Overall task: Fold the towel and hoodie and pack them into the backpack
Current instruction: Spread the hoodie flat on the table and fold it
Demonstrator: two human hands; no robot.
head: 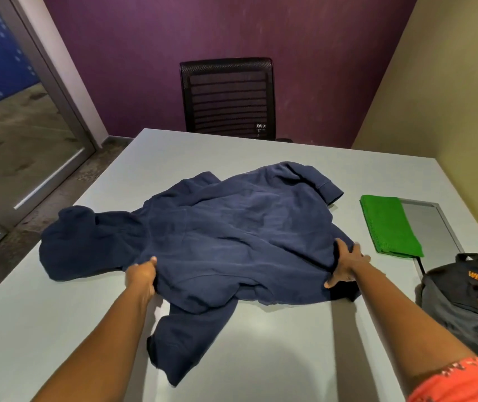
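A navy blue hoodie (232, 227) lies spread and rumpled across the middle of the grey table (261, 343), its hood at the left and one sleeve trailing toward the near edge. My left hand (142, 275) grips the hoodie's near left edge. My right hand (348, 264) holds the fabric at the near right edge, fingers spread over it. A folded green towel (388, 224) lies flat to the right of the hoodie. The black backpack (470, 303) with orange lettering sits at the table's right edge, near my right arm.
A grey panel (432, 221) is set in the tabletop, partly under the towel. A black mesh chair (227, 97) stands behind the far edge against the purple wall. A glass door (14, 126) is at the left, a yellowish wall at the right.
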